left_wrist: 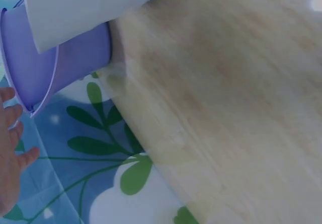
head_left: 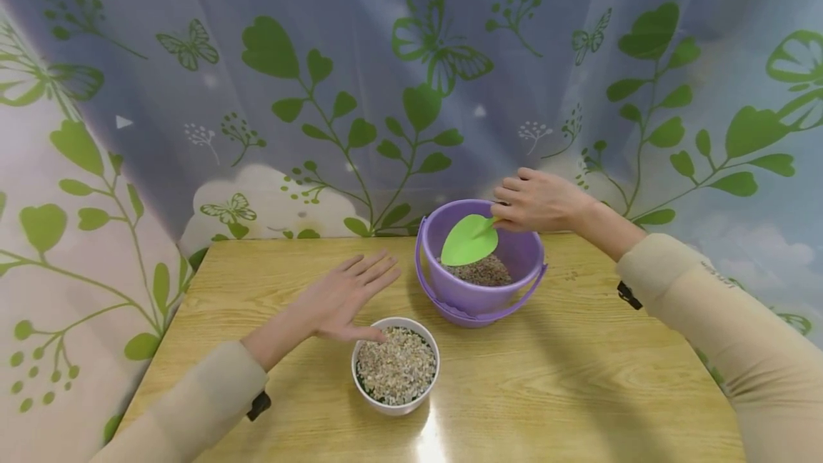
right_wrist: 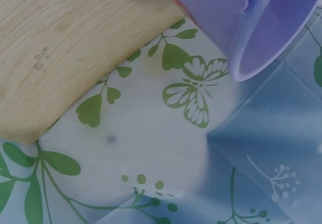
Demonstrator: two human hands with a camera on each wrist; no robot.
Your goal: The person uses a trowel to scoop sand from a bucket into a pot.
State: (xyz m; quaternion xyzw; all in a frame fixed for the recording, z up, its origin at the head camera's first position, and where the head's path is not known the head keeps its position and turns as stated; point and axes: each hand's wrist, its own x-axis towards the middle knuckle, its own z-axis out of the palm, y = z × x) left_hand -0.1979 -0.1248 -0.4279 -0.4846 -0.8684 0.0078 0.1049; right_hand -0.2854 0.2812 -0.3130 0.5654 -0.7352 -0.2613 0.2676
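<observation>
Head looks down; wrists sit close — all share the bucket (head_left: 479,263).

I saw a wooden tabletop (head_left: 579,377) and, hung behind it, a curtain (head_left: 321,56) printed with green leaves and butterflies.

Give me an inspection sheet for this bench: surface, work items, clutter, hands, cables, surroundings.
Surface: wooden table, light grain, glare patch at the near edge.
Work items: purple bucket with its handle down, partly filled with dark gravel; green scoop inside it; white bowl full of pale gravel, standing in front of the bucket and apart from it.
Clutter: nothing seen.
Hands: right hand holds the scoop by its handle over the bucket; left hand flat, fingers straight, at the bowl's far rim; contact unclear.
Cables: nothing seen; dark straps at both sleeves' wrists.
Surroundings: curtain printed with green leaves and butterflies, behind and at both sides.
</observation>
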